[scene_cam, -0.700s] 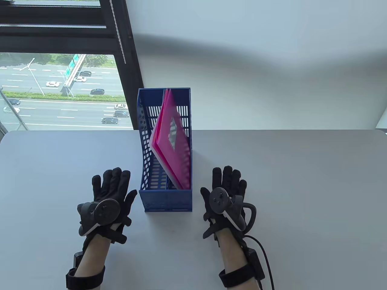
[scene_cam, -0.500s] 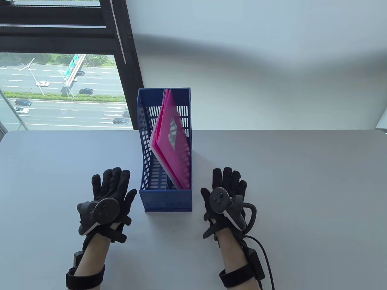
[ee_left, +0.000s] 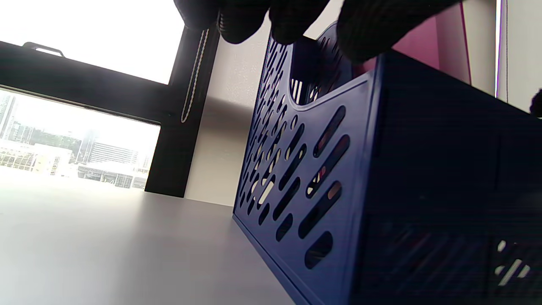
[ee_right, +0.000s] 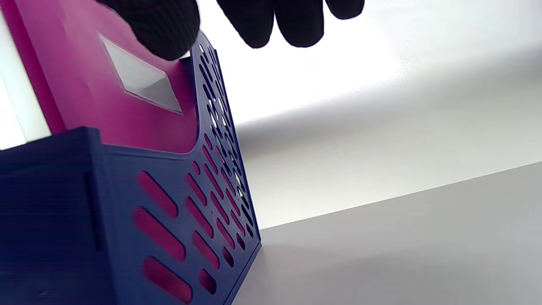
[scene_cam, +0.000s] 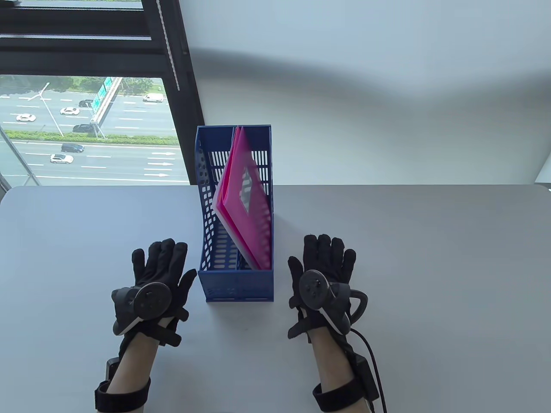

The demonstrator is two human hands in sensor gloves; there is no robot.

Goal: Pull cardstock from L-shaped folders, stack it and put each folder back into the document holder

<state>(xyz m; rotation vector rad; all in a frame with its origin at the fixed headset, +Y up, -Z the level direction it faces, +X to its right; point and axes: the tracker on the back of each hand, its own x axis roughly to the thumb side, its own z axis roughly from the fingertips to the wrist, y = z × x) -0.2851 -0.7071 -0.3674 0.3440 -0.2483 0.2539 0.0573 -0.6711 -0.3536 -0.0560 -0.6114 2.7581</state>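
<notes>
A blue perforated document holder stands upright in the middle of the grey table. Pink L-shaped folders lean inside it against its right wall, with pale cardstock edges showing at their left. My left hand lies flat on the table just left of the holder, fingers straight, holding nothing. My right hand hovers palm down just right of the holder, fingers straight and empty. In the left wrist view the holder fills the right. In the right wrist view the holder and a pink folder fill the left.
A white wall runs behind the table. A window with a dark frame is at the back left, overlooking a road. A cable trails from my right wrist toward the near edge.
My right hand has lifted slightly and shifted a little forward and right. The left hand, the holder and the folders have not moved.
</notes>
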